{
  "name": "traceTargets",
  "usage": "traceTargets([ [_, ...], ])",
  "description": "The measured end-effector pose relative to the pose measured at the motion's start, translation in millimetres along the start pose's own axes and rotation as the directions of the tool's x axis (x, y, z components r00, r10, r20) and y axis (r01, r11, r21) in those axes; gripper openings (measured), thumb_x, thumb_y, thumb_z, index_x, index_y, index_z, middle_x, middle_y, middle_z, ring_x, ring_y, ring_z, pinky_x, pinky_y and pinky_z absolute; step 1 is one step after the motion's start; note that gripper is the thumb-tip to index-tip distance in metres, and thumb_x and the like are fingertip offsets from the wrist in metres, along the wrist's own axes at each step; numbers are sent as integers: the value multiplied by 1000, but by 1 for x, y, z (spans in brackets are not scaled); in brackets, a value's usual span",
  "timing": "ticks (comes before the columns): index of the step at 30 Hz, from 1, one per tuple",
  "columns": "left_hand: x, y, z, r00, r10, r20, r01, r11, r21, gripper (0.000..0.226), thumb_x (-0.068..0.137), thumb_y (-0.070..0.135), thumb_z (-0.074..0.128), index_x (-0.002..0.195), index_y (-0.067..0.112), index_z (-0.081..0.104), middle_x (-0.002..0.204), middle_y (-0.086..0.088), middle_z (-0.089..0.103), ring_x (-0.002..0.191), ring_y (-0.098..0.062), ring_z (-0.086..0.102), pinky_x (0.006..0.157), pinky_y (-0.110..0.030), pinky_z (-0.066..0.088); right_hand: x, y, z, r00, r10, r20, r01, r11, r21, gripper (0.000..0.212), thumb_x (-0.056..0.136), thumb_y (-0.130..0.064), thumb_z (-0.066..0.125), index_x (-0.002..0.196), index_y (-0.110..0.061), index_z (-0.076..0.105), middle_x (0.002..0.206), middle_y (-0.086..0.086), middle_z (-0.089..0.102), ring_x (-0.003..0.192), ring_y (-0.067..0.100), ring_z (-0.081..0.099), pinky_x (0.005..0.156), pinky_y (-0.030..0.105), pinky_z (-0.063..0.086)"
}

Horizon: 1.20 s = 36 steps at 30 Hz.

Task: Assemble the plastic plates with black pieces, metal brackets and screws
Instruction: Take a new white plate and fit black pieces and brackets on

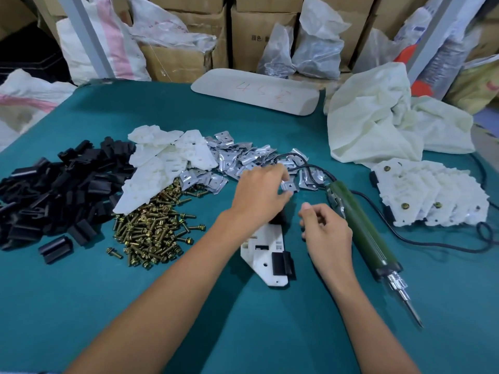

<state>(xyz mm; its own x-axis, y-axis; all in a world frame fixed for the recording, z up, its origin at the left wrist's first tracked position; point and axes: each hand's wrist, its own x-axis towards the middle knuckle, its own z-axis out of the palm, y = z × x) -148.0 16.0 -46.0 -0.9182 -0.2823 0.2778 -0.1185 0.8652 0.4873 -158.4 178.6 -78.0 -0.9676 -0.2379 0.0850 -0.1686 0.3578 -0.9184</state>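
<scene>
On a teal-covered counter (243, 333), a white plastic plate (263, 256) lies flat at centre, one black clip-shaped piece (282, 263) seated on its 3 o'clock edge. Just beyond it the right hand (326, 233) hovers, its grip loosely curled on nothing visible — a green electric screwdriver (359, 228) lies at its 3 o'clock. At the plate's 12 o'clock the left hand (259, 195) pinches a small silver metal bracket (288, 186) at the edge of the bracket heap (243, 155). Brass screws (154, 233) are piled at 9 o'clock, loose black pieces (54, 190) and spare white plates (164, 160) toward 10 — finished plates (432, 195) are stacked at 2 o'clock, before a crumpled cream cloth (378, 122).
</scene>
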Motion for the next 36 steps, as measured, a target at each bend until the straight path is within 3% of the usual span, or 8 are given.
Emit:
traceTargets([
  [7,42,4,12,943,245,226,-325,827,459,17,91,13,50,101,14,64,90,-5,72,86,-31,63,76,-35,37,1,-1,-1,1000,19,13,-19,999,41,29,92,-53,55,82,-28,63,72,6,64,69,32,61,65,54,55],
  [10,35,-4,-9,951,307,21,-299,906,300,20,87,9,56,104,12,67,82,-9,73,77,-34,65,66,-37,44,2,1,-2,999,12,36,-14,999,41,28,93,-54,54,82,-30,62,73,4,66,69,30,61,64,53,56],
  [12,24,-15,-30,993,49,-110,-43,998,55,19,84,17,62,102,23,68,80,4,74,76,-26,66,66,-33,48,2,3,-3,999,21,50,-24,999,48,24,93,-52,56,83,-31,63,74,1,67,69,29,62,63,52,57],
  [16,-5,-54,-63,941,-319,111,320,947,4,10,86,25,64,90,34,67,83,12,72,73,-15,62,63,-27,46,3,4,-1,998,11,65,-14,999,46,18,96,-48,58,84,-35,63,73,-7,68,64,17,61,65,48,57],
  [19,-23,-78,-78,903,-324,284,289,944,158,7,93,36,63,95,37,69,97,9,72,90,-16,66,77,-31,51,6,3,1,997,11,80,-12,1000,15,16,97,-44,58,85,-35,63,71,-12,67,65,16,62,68,48,57],
  [23,-33,-83,-84,823,-285,491,238,958,158,49,83,53,76,125,31,63,88,24,71,94,-3,65,85,-27,50,15,-4,3,991,16,131,-2,995,-103,20,98,-42,58,83,-30,64,69,-16,67,69,17,64,75,48,59],
  [29,-32,-78,-78,935,-148,321,51,955,293,22,79,47,75,93,30,71,80,15,64,79,-11,61,69,-30,51,27,-21,10,966,-5,260,88,947,-310,24,102,-33,50,94,-23,71,79,-10,69,74,26,68,83,45,57],
  [36,-30,-42,-72,940,20,340,-74,986,146,35,76,62,70,100,38,68,88,21,60,83,3,54,72,-29,44,27,-21,7,955,69,290,11,964,-266,26,93,-17,52,94,-27,76,72,-15,66,74,23,69,83,41,58],
])
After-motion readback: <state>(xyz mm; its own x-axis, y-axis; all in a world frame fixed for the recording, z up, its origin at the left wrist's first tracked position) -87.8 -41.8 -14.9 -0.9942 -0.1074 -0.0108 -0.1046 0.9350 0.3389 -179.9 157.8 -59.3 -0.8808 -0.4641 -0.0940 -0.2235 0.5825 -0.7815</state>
